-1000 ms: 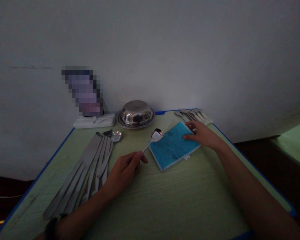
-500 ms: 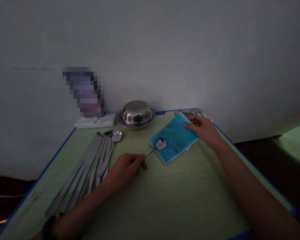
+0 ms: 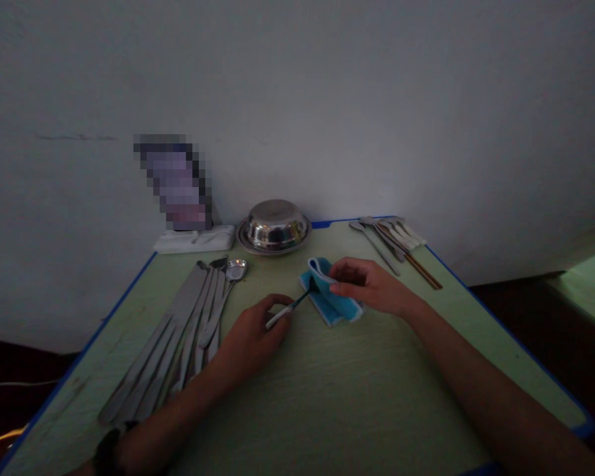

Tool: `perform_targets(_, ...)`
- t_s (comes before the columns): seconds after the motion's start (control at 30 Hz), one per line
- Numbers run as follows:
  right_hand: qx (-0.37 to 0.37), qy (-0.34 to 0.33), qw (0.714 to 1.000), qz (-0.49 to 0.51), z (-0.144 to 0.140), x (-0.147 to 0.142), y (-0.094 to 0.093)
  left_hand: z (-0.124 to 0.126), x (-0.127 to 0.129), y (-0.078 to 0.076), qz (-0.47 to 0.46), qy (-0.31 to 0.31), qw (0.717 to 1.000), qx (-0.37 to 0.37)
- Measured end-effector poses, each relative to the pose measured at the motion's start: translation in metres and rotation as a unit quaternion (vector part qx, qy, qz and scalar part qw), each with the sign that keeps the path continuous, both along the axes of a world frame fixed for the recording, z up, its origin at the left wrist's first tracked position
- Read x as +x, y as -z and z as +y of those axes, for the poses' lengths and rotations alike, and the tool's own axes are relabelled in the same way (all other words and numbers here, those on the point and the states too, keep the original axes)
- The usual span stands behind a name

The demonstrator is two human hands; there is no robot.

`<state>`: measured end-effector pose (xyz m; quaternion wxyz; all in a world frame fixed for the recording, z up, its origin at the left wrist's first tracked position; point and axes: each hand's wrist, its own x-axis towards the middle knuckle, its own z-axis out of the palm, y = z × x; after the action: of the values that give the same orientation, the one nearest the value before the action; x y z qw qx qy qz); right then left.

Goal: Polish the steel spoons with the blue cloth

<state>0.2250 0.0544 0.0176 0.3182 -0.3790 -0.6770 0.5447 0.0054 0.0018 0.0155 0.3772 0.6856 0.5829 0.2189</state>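
I take the upturned, shiny, round steel bowl [image 3: 276,225] at the far edge of the pale green wooden table [image 3: 337,410] as my landmark. The slim metal spoon with a pale handle [image 3: 293,305] lies on the near side of that bowl, a little to its right. Its long axis runs on a slant: the handle end is in my left hand [image 3: 258,336], and the head points away from me and rightward, into the fold of the small blue cloth with white edging [image 3: 341,308].

My left hand is nearly straight toward me from the bowl and is the nearer one to the handle, with its fingers curled around it. My right hand [image 3: 371,285] is to the right of the bowl and nearer to me, pinching the cloth between thumb and fingers. From this hand the spoon's dark head lies just to the left, sunk between the two layers; the handle reaches on from there toward my left wrist. I cannot tell whether the fold presses on the metal or only surrounds it.

To the left of the bowl and nearer me, a fan of long silver cutlery [image 3: 186,330] lies beside my left forearm. Well to the right of the bowl lies a bunch of spoons and brown chopsticks [image 3: 401,246], beyond my right hand and apart from it.
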Motion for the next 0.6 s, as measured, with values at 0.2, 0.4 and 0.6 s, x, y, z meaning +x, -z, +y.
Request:
perform_targets(0.2, 0.172, 0.015, 0.979, -0.111, -0.007, -0.013, 0.006, -0.002, 0.002, 0.004, 0.03, -0.001, 0.999, 0.033)
perform_targets(0.4, 0.35, -0.029, 0.902, -0.25, -0.005, -0.019, 0.019, -0.004, 0.003, 0.013, 0.127, 0.037, 0.989, 0.068)
perform_targets(0.6, 0.379, 0.02, 0.858, -0.345, -0.007, -0.024, 0.018, -0.007, 0.005, 0.015, 0.253, 0.063, 0.96, 0.099)
